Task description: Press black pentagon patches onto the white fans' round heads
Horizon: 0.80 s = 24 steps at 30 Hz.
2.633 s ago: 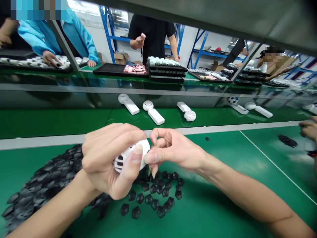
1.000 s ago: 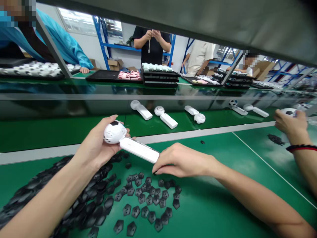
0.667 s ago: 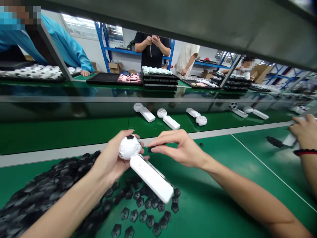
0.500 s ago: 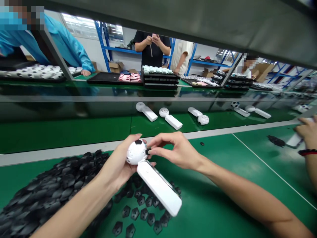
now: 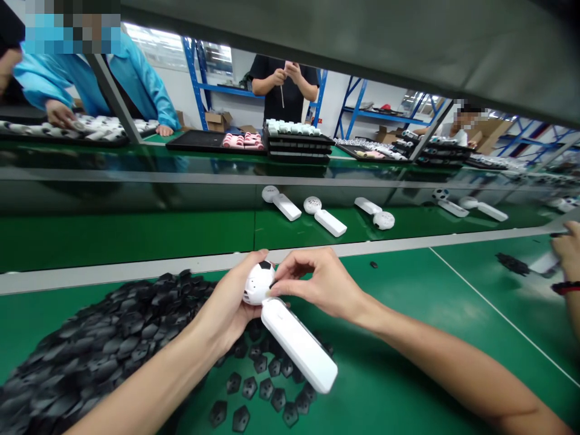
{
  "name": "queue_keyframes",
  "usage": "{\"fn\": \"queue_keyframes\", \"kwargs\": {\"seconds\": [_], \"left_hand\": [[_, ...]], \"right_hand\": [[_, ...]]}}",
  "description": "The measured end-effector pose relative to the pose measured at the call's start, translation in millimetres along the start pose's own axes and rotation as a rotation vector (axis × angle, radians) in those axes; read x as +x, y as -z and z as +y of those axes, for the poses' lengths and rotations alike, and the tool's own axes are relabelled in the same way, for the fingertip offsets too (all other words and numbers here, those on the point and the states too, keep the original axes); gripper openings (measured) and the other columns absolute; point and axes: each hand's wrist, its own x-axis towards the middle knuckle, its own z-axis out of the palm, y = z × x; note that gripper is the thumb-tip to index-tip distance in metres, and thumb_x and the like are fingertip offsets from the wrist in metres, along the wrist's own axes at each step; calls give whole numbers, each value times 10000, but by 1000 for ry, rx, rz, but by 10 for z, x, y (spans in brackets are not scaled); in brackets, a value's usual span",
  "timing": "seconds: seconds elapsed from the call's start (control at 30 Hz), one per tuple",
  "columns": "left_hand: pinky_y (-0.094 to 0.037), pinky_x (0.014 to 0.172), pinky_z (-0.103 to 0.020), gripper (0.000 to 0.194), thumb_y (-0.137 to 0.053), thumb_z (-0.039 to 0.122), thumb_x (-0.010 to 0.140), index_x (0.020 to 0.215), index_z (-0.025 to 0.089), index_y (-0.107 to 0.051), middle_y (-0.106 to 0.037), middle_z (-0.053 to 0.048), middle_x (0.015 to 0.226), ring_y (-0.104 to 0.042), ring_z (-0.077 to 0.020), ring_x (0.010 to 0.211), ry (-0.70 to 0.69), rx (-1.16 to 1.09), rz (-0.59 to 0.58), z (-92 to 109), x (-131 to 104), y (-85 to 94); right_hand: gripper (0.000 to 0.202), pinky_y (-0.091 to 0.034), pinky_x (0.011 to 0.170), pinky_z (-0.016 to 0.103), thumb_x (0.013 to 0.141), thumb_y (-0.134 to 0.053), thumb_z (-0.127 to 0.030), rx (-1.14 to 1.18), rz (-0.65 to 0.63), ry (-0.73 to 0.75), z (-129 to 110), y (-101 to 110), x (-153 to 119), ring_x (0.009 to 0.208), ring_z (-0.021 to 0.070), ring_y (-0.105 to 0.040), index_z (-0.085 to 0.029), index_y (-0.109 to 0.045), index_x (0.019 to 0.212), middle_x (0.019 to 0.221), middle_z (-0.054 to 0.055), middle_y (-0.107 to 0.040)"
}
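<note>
A white device with a round, ball-like head and a long flat handle (image 5: 299, 345) is held up over the green table. My left hand (image 5: 235, 302) wraps round the ball head, which has a black pentagon patch on top. At the head's right side, the thumb and fingers of my right hand (image 5: 312, 281) pinch a small black piece against it, mostly hidden by the fingertips. Beneath the handle lie several loose black pentagon pieces (image 5: 265, 388). A large heap of similar black pieces (image 5: 118, 338) spreads to the left, partly behind my left forearm.
Several white devices, one of them here (image 5: 330, 222), lie on the green strip (image 5: 181, 241) beyond the table's pale edge. At far right a person's hand (image 5: 566, 248) holds another device. Trays (image 5: 194, 140) and other people are behind; a metal shelf hangs overhead.
The view has shifted slightly, so most things sit further right. My right fingertips are closer against the ball head, and less of the black piece shows. A person in blue at back left has moved a hand onto white parts.
</note>
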Motion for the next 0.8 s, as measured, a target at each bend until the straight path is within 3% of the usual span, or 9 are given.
{"fn": "queue_keyframes", "kwargs": {"seconds": [0.17, 0.27, 0.37, 0.43, 0.63, 0.7, 0.8], "left_hand": [[-630, 576, -346, 347, -792, 509, 790, 820, 187, -667, -601, -11, 714, -544, -170, 608, -126, 164, -65, 5, -117, 27], [-602, 568, -348, 376, -778, 555, 765, 810, 206, -646, -574, -3, 690, -539, -181, 598, -144, 240, -124, 33, -187, 22], [-467, 487, -250, 409, -761, 570, 763, 720, 198, -599, -527, -1, 661, -486, -151, 569, -173, 323, -129, 72, -228, 5], [-397, 462, -220, 444, -780, 581, 741, 682, 191, -574, -495, 6, 655, -443, -130, 559, -209, 347, -109, 108, -249, -6], [-406, 439, -205, 397, -836, 545, 738, 764, 203, -636, -546, 15, 705, -453, -121, 553, -261, 246, -131, 226, -324, -47], [-422, 425, -209, 352, -849, 498, 742, 791, 213, -649, -574, 21, 721, -481, -126, 547, -250, 183, -149, 244, -320, -52], [-455, 455, -210, 287, -820, 459, 784, 819, 211, -679, -625, 13, 766, -538, -134, 584, -319, 203, -151, 258, -268, -25]], "right_hand": [[508, -452, 538, 232, 547, -1053, -401, 18, 18, -127, -34, 35, 9, 595, 130, -635, -192, -613, 693, 639, -36, -692], [599, -432, 519, 226, 496, -1074, -394, 82, -41, -181, -62, 57, -10, 571, 132, -637, -206, -545, 706, 614, -58, -665], [578, -504, 560, 253, 601, -1039, -452, 171, -102, -150, -102, 51, -73, 666, 195, -743, -217, -533, 750, 679, -27, -720], [536, -539, 609, 273, 702, -985, -506, 147, -84, -54, -129, 30, -121, 716, 203, -760, -219, -535, 761, 714, -18, -724], [532, -416, 584, 257, 938, -722, -681, -295, 88, 335, -167, -55, -156, 610, 106, -545, -225, -491, 792, 715, -45, -606], [520, -384, 574, 255, 957, -693, -687, -352, 97, 382, -176, -44, -115, 606, 101, -518, -229, -483, 827, 719, -53, -581], [479, -411, 597, 242, 892, -802, -631, -338, 79, 337, -177, 77, -49, 646, 104, -555, -232, -554, 983, 787, -57, -628]]}}
